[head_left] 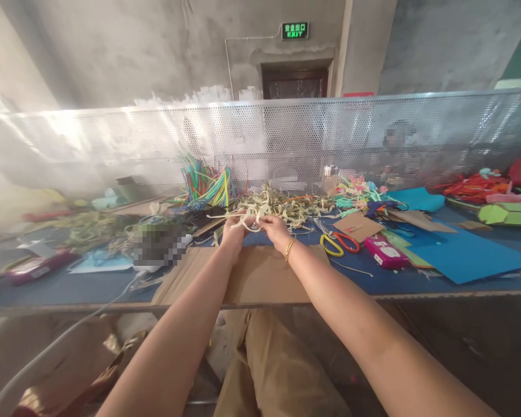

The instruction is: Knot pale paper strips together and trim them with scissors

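My left hand (234, 228) and my right hand (275, 228) are close together above the far edge of a brown cardboard sheet (264, 278). Between their fingertips is a pale cream, curly strip (248, 220), with thin ends curling out. The fingers of both hands are pinched on it; its exact kind is too small to tell. Just beyond lies a tangled heap of similar pale green strips (297, 211). A gold-coloured bracelet (289, 249) circles my right wrist.
Yellow-handled scissors (331, 245) and orange-handled scissors (347, 242) lie to the right, near a magenta box (385, 252) and blue sheets (464, 255). Coloured thin stems (206, 184) stand at back left. A lidded bottle (330, 180) is before the perforated metal screen (286, 136).
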A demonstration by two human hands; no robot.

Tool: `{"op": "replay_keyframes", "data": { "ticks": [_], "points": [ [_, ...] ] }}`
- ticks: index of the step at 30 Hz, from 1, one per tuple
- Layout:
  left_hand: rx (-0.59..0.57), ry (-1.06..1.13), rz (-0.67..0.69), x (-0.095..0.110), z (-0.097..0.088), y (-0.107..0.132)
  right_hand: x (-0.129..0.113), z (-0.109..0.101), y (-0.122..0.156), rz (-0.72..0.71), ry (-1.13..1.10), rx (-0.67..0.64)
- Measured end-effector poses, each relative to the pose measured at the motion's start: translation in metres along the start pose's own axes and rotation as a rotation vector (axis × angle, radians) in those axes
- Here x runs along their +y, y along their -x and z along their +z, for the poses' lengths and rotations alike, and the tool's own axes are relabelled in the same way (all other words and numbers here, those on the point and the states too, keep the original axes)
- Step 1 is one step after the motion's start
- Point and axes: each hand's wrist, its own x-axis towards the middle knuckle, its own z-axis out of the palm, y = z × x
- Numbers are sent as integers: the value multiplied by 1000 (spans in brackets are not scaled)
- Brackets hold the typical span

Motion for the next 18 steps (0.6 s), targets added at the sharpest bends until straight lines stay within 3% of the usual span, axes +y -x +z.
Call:
{"op": "replay_keyframes", "data": {
  "ticks": [4,11,18],
  "points": [
    [72,34,-23,-1,0,-1,-2,0,2,143,-147,-21],
    [-86,149,-18,6,3,3,-9,-1,2,207,-266,-63],
    [-228,252,-133,20,6,11,-6,-4,-5,235,-231,73]
  ]
}}
